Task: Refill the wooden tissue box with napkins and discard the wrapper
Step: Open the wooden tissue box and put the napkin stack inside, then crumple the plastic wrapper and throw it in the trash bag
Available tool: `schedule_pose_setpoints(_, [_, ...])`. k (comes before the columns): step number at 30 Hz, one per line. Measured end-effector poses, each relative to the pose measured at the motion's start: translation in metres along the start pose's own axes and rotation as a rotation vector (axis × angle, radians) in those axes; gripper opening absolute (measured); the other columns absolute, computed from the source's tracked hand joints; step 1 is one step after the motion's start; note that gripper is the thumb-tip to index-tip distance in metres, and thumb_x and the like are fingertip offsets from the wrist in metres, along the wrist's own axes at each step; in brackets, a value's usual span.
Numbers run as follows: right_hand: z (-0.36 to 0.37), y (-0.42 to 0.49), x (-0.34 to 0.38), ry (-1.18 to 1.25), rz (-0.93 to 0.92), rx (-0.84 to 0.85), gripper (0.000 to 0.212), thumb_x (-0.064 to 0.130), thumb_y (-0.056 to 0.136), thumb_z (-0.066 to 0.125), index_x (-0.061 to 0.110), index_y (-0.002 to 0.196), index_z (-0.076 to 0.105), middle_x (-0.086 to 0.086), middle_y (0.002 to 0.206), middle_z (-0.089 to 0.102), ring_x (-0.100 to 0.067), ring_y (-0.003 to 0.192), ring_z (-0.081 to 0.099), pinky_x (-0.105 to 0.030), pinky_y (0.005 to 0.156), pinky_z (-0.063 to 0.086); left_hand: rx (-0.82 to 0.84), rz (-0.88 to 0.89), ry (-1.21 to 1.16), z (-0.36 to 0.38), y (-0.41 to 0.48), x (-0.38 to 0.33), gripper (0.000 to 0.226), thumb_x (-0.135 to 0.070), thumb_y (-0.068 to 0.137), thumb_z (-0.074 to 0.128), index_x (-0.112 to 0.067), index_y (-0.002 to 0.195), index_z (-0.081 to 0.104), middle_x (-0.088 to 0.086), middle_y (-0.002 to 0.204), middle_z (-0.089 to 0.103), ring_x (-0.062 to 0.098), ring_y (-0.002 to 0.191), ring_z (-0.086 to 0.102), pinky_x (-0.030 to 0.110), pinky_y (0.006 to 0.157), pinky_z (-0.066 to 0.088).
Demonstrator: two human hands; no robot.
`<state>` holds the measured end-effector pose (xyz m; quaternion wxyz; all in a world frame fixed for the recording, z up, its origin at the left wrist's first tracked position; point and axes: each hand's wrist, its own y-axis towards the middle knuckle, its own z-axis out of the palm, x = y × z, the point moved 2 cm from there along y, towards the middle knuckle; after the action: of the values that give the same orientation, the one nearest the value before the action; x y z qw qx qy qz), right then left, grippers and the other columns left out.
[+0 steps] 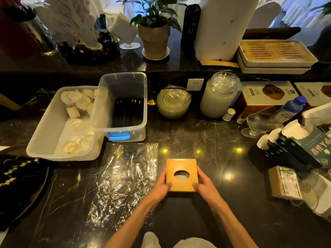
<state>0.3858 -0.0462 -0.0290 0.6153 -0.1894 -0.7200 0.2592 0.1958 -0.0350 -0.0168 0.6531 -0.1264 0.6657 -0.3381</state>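
The wooden tissue box (181, 165) stands on the dark marble counter, its lid on top with an oval hole showing white napkins (181, 175) inside. My left hand (162, 187) grips the box's left side and my right hand (206, 185) grips its right side, thumbs on the near top edge. The clear, crinkled plastic wrapper (123, 178) lies flat and empty on the counter just left of the box, partly under my left forearm.
A white tub of paper cups (46, 133) and a clear bin with black sticks (125, 106) sit at the back left. Stacked glass dishes (172, 102) and a glass jar (218, 97) stand behind. Boxes, cups and a water bottle (290, 108) crowd the right.
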Motion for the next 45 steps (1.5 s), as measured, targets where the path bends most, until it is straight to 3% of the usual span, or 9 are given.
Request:
schedule_pose_setpoints(4, [-0.018, 0.059, 0.071, -0.078, -0.092, -0.008, 0.081, -0.011, 0.086, 0.05, 0.028, 0.153, 0.025, 0.003, 0.145, 0.046, -0.017, 0.132, 0.045, -0.035, 0.107, 0.04, -0.028, 0.1, 0.11, -0.018, 0.052, -0.071, 0.073, 0.009, 0.091, 0.043, -0.027, 0.149, 0.018, 0.004, 0.133, 0.048, 0.02, 0.121, 0.048, 0.032, 0.093, 0.049])
schedule_pose_setpoints(12, [-0.034, 0.154, 0.146, -0.141, -0.137, 0.028, 0.076, -0.014, 0.083, 0.046, 0.022, 0.15, 0.032, -0.005, 0.131, 0.057, -0.015, 0.107, 0.059, -0.019, 0.074, 0.048, -0.094, 0.145, 0.179, -0.051, 0.15, -0.141, 0.07, 0.022, 0.078, 0.036, -0.009, 0.141, 0.034, 0.021, 0.134, 0.051, 0.034, 0.128, 0.048, 0.053, 0.109, 0.039])
schedule_pose_setpoints(21, [-0.03, 0.174, 0.135, -0.09, -0.068, 0.023, 0.069, -0.004, 0.09, 0.05, 0.025, 0.15, 0.031, -0.004, 0.131, 0.059, -0.012, 0.104, 0.059, -0.022, 0.072, 0.052, -0.074, 0.108, 0.127, -0.056, 0.155, -0.134, 0.073, 0.01, 0.092, 0.044, -0.016, 0.152, 0.012, 0.009, 0.144, 0.04, 0.012, 0.122, 0.046, 0.028, 0.099, 0.043])
schedule_pose_setpoints(25, [-0.027, 0.151, 0.119, 0.004, -0.04, -0.217, 0.059, 0.016, 0.097, 0.055, 0.015, 0.151, 0.031, -0.008, 0.145, 0.047, -0.026, 0.129, 0.051, -0.033, 0.093, 0.049, -0.053, 0.131, 0.19, -0.063, 0.12, -0.129, 0.068, -0.01, 0.099, 0.046, -0.015, 0.153, 0.005, 0.011, 0.158, 0.022, 0.024, 0.144, 0.026, 0.036, 0.114, 0.028])
schedule_pose_setpoints(28, [-0.009, 0.118, 0.075, 0.021, -0.025, -0.478, 0.031, 0.017, 0.096, 0.054, 0.009, 0.127, 0.058, -0.014, 0.121, 0.064, -0.022, 0.103, 0.06, -0.031, 0.084, 0.046, 0.047, 0.098, 0.284, -0.102, 0.072, -0.092, 0.053, -0.025, 0.096, 0.054, -0.024, 0.146, 0.035, 0.004, 0.141, 0.05, 0.017, 0.123, 0.053, 0.029, 0.098, 0.047])
schedule_pose_setpoints(32, [0.062, 0.081, 0.017, 0.036, 0.188, -0.232, 0.021, 0.002, 0.095, 0.053, -0.011, 0.107, 0.065, -0.007, 0.067, 0.061, -0.017, 0.059, 0.054, -0.019, 0.048, 0.042, -0.42, -0.013, 0.173, -0.179, 0.008, -0.021, 0.021, -0.002, 0.092, 0.058, -0.003, 0.111, 0.065, 0.021, 0.104, 0.068, 0.028, 0.097, 0.062, 0.035, 0.083, 0.05])
schedule_pose_setpoints(36, [0.115, 0.068, 0.002, -0.071, 0.254, -0.146, 0.026, -0.014, 0.09, 0.047, -0.03, 0.11, 0.05, -0.006, 0.052, 0.052, -0.009, 0.036, 0.046, -0.013, 0.032, 0.03, -0.778, -0.171, 0.513, -0.233, -0.036, 0.029, 0.034, -0.005, 0.09, 0.059, -0.004, 0.124, 0.059, 0.022, 0.122, 0.063, 0.035, 0.118, 0.057, 0.041, 0.101, 0.041])
schedule_pose_setpoints(41, [0.158, 0.06, 0.023, -0.237, 0.208, -0.166, 0.011, 0.011, 0.085, 0.069, 0.006, 0.076, 0.07, -0.016, 0.075, 0.066, -0.025, 0.071, 0.058, -0.044, 0.074, 0.053, -0.761, -0.211, 0.446, -0.248, -0.048, 0.046, 0.044, -0.022, 0.089, 0.065, -0.008, 0.129, 0.052, 0.018, 0.123, 0.062, 0.035, 0.12, 0.053, 0.041, 0.103, 0.04])
schedule_pose_setpoints(45, [0.172, 0.058, 0.032, -0.293, 0.228, -0.215, 0.022, 0.005, 0.085, 0.063, 0.01, 0.064, 0.066, -0.012, 0.071, 0.065, -0.025, 0.069, 0.06, -0.033, 0.067, 0.048, -0.753, -0.275, 0.267, -0.253, -0.049, 0.059, 0.037, -0.018, 0.083, 0.071, -0.012, 0.116, 0.056, 0.013, 0.118, 0.063, 0.034, 0.116, 0.053, 0.039, 0.103, 0.041])
